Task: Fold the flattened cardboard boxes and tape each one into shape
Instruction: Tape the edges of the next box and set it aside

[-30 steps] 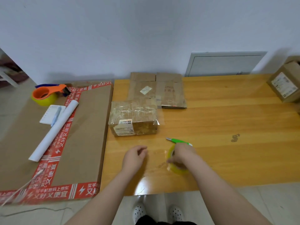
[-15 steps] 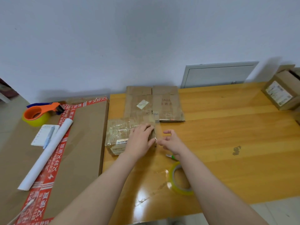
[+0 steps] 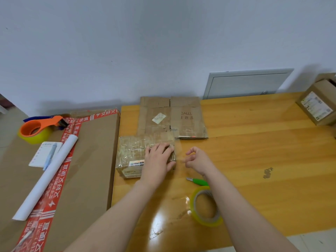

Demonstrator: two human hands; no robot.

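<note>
A green cutter (image 3: 198,181) and a yellowish tape roll (image 3: 200,218) lie on the wooden table (image 3: 263,151), both partly hidden by the right forearm. At the left, a big flat carton (image 3: 91,160) carries an orange tape dispenser (image 3: 36,130), a notepad (image 3: 39,157) and a white paper roll (image 3: 47,177). The taped box (image 3: 132,153) is closed and stands just before the flattened boxes (image 3: 172,117). The left hand (image 3: 158,160) lies flat on the taped box. The right hand (image 3: 198,160) is just beside it with its fingers loosely curled; I cannot tell whether it pinches clear tape.
</note>
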